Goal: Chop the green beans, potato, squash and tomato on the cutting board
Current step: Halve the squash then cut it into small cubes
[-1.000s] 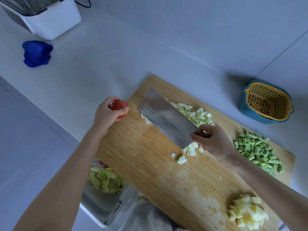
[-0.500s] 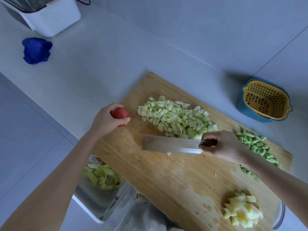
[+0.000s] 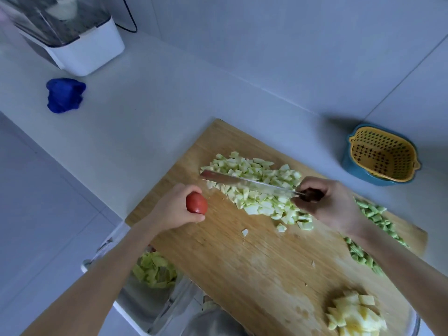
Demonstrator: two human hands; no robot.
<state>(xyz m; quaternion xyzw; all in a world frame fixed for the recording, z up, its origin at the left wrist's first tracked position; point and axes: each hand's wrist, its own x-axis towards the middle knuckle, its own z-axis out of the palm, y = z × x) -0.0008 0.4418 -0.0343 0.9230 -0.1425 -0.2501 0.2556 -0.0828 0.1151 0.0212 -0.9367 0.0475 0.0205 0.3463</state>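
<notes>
A wooden cutting board [image 3: 230, 258] lies on the white counter. My left hand [image 3: 174, 209] grips a whole red tomato [image 3: 196, 202] over the board's left part. My right hand [image 3: 327, 202] holds the dark handle of a cleaver [image 3: 242, 182], whose blade lies edge-down across a heap of diced pale-green squash [image 3: 257, 190]. Chopped green beans [image 3: 373, 229] lie at the right edge, partly behind my right forearm. Diced yellow potato [image 3: 354, 316] sits at the board's near right corner.
A yellow colander in a blue bowl [image 3: 383, 156] stands right of the board. A blue cloth [image 3: 64, 94] and a white appliance [image 3: 72, 32] are at the far left. Below the counter edge, a bin holds green peelings [image 3: 155, 270].
The cleaver swung from lying flat on the squash to upright and now rests across the pile. My left hand has brought the tomato farther onto the board.
</notes>
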